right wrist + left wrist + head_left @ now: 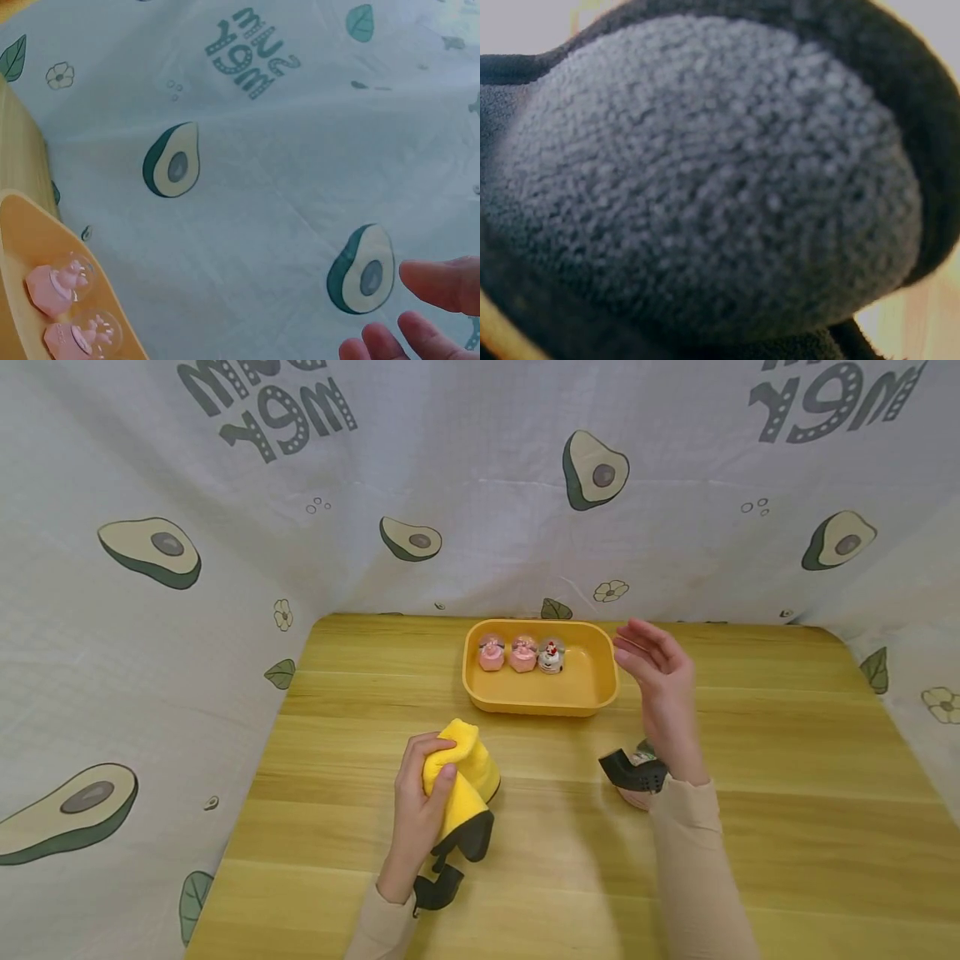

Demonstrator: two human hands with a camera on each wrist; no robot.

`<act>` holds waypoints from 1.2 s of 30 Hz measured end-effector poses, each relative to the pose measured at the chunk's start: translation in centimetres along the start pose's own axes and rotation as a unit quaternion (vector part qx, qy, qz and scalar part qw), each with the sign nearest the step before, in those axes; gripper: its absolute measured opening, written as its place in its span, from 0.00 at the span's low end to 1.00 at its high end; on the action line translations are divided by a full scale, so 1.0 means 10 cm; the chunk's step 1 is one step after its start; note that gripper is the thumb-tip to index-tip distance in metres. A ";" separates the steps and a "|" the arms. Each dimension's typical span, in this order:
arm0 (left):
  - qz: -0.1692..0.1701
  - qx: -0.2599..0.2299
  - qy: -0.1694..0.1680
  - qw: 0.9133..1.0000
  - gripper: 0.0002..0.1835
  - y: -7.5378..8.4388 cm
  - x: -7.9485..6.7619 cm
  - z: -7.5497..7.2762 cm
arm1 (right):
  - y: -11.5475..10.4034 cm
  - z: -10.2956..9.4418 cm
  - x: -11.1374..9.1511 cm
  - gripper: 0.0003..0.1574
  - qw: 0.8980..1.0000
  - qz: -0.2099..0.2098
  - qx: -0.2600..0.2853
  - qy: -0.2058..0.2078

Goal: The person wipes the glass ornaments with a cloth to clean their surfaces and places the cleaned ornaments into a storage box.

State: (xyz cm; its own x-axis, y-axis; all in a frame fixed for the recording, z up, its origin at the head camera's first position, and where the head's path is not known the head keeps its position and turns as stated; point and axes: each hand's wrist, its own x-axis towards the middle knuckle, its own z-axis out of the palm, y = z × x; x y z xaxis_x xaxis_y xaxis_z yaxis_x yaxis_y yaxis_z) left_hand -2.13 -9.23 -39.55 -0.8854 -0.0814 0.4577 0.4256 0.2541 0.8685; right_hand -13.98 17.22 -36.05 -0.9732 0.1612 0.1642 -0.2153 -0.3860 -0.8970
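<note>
My left hand (418,797) grips a bunched yellow cloth (474,767) with a dark edge, above the table left of centre. In the left wrist view, a grey fuzzy fold with a dark border fills most of the picture. My right hand (663,689) is raised beside the right end of a yellow-orange tray (536,706), fingers loosely bent and holding nothing. Along the tray's left and middle sit two pink figurines in clear domes (491,654) and a white domed figurine (551,657) with a red top.
A round pinkish object (636,799) lies under my right wrist, mostly hidden by the black wrist camera (633,772). The wooden table (787,777) meets a pale curtain (480,468) printed with avocados behind the tray and at both sides.
</note>
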 end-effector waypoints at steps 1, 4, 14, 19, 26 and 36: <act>0.001 0.001 0.000 1.000 0.12 0.00 0.00 0.00 | -0.03 -0.04 -0.05 0.22 1.000 -0.004 0.007 0.001; -0.001 0.003 0.001 1.000 0.12 0.00 -0.01 0.00 | -0.08 -0.17 -0.19 0.22 0.999 -0.017 0.028 0.003; -0.009 0.005 0.001 1.000 0.13 0.01 -0.01 0.00 | -0.09 -0.54 -0.59 0.22 0.997 -0.036 0.048 0.051; -0.001 0.004 0.001 1.000 0.13 0.01 -0.01 0.00 | -0.05 -0.71 -0.76 0.23 0.995 -0.037 0.046 0.079; 0.000 0.003 -0.002 1.000 0.14 0.00 0.00 0.00 | 0.04 -0.90 -0.95 0.24 0.991 -0.027 0.057 0.119; -0.016 0.000 -0.010 1.000 0.14 0.04 0.01 0.00 | 0.16 -1.04 -1.14 0.30 0.990 0.030 -0.020 0.137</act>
State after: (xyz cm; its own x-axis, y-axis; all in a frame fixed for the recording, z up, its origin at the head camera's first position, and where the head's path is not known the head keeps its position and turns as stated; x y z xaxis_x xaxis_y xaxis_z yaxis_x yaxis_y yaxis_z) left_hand -2.04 -9.10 -39.20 -0.9021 -0.0710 0.4257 0.3968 0.2519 0.8827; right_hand -2.37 24.16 -43.64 -0.9244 0.3813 -0.0017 -0.1493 -0.3661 -0.9185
